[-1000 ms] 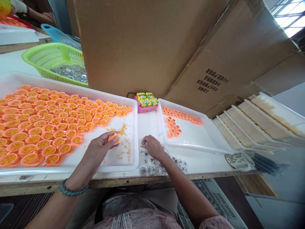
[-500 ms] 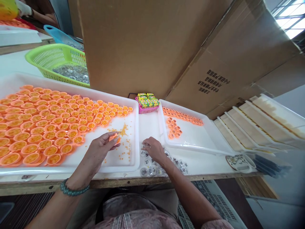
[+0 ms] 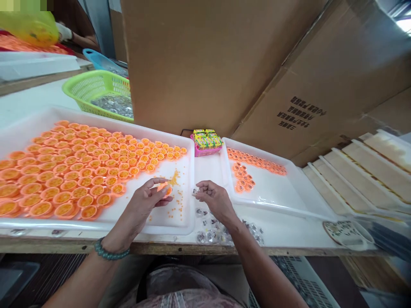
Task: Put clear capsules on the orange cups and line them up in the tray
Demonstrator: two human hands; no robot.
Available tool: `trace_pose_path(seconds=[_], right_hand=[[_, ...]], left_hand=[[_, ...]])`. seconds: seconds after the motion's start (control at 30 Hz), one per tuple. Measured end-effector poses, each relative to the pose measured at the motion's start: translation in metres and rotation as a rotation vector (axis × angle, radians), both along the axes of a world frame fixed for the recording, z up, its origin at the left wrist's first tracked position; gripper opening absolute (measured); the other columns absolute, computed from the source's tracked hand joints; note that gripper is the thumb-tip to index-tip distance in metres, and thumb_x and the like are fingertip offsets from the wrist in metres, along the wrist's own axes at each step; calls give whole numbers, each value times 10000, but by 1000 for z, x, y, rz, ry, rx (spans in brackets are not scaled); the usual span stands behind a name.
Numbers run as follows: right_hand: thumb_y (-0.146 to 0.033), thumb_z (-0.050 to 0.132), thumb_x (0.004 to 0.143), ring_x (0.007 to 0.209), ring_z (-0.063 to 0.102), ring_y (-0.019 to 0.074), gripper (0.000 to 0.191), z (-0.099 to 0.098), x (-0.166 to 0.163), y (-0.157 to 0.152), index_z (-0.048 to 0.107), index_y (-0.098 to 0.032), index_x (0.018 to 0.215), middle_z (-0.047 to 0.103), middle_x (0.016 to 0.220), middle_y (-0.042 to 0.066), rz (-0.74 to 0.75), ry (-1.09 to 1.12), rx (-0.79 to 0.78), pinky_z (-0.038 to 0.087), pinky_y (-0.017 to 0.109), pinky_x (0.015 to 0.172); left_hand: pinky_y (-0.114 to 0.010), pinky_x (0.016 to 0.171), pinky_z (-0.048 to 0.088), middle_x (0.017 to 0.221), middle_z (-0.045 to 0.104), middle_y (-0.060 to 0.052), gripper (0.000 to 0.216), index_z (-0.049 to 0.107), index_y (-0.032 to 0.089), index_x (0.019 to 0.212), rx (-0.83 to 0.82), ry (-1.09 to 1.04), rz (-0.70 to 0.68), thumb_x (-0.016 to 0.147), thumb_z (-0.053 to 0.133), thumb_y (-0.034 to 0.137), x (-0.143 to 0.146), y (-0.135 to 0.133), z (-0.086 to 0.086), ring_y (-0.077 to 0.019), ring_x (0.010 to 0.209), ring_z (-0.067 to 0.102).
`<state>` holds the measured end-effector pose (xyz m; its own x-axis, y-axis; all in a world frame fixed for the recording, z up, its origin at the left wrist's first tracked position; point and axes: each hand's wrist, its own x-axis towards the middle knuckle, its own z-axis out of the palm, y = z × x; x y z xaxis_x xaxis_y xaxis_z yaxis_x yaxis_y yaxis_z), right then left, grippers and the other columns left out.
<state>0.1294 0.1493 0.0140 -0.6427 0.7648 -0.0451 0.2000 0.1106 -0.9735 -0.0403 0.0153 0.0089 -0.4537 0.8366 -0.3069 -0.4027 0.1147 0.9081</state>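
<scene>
Between the thumb and fingers of my left hand (image 3: 146, 200) is a small orange cup (image 3: 166, 189), held above the right end of the large white tray (image 3: 190, 192). Many orange cups (image 3: 85, 182) with yellow-orange bits in them fill the left of that tray, and loose bits (image 3: 175, 177) lie scattered on its floor. My right hand (image 3: 215, 201) pinches a small clear plastic lid (image 3: 195, 191) with a dark print, just right of the tray's edge. Below that hand, a pile of similar clear lids (image 3: 210, 236) lies on the table.
A second white tray (image 3: 269, 190) holds orange pieces in rows. Behind stands a pink basket (image 3: 207, 150) of small yellow-green packs, before a cardboard wall (image 3: 205, 64). Stacked trays (image 3: 353, 175) are at right. Back left are a green basket (image 3: 73, 87) and another person's gloved hand (image 3: 64, 32).
My right hand has risen from the pile of lids with one in its fingers, nearer the cup. The left hand still holds the cup. The camera view has shifted left.
</scene>
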Motion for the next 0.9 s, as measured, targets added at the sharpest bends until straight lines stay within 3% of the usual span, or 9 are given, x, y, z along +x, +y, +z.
trace_pose_path(seconds=[0.1,0.3,0.53,0.9], right_hand=[[-260,726,627,596,517,98,215,0,-15,-3,614,-176,789,562,634,-34,14,34,-67,437,231,586],[-319,729,649,670,541,119,221,10,-31,-2,638,-168,783,600,696,-8,160,32,-90,441,257,654],[-311,703,685,647,522,104,172,22,-52,-7,642,-166,754,600,694,-13,306,3,-77,415,235,606],[-334,770,588,573,553,105,245,13,-74,-28,675,-160,733,628,624,-6,54,69,-229,455,237,565]], left_hand=[[-337,778,501,797,655,-31,476,570,165,1047,10,-49,3,680,725,425,0,0,0,-199,753,666],[-356,826,511,931,666,-77,402,650,151,1008,40,-149,36,716,694,423,0,0,0,-201,800,658],[-344,834,521,881,682,-68,341,674,149,959,96,-157,65,708,707,377,2,1,4,-185,808,645],[-362,889,507,996,679,-45,370,651,159,1028,97,-4,158,745,654,398,3,2,-3,-196,885,644]])
